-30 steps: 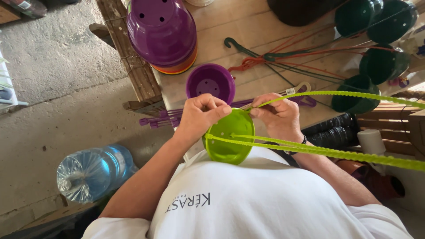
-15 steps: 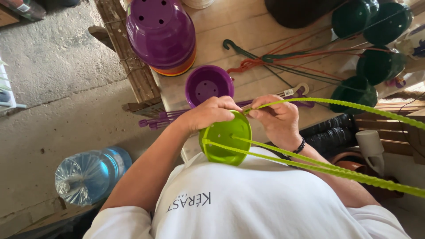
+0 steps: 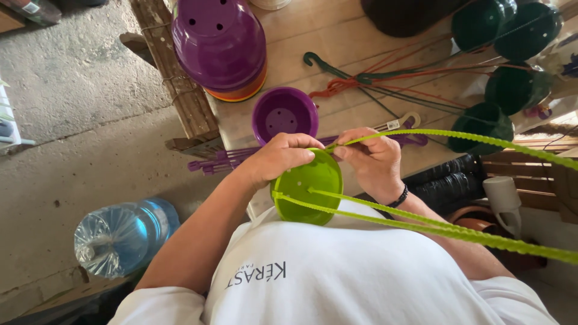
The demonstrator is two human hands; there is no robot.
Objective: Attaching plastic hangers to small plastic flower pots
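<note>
A lime green hanging pot (image 3: 307, 186) rests against my belly, just below the table edge. My left hand (image 3: 278, 157) grips its far rim from the left. My right hand (image 3: 373, 162) pinches a lime green hanger strand (image 3: 457, 139) at the rim on the right. Two more green strands (image 3: 433, 227) run from the pot out to the right across my white shirt. A small purple pot (image 3: 284, 114) stands open on the wooden table just beyond my hands, with purple hanger strands (image 3: 223, 159) lying beside it.
A stack of upturned purple pots over an orange one (image 3: 221, 45) sits at the table's far left. Dark green pots (image 3: 506, 57) and loose red and green hangers (image 3: 385, 81) lie to the right. A large water bottle (image 3: 120, 236) lies on the concrete floor, left.
My hands and the green pot have stayed nearly in place. The right hand's fingers shifted slightly along the strand at the rim.
</note>
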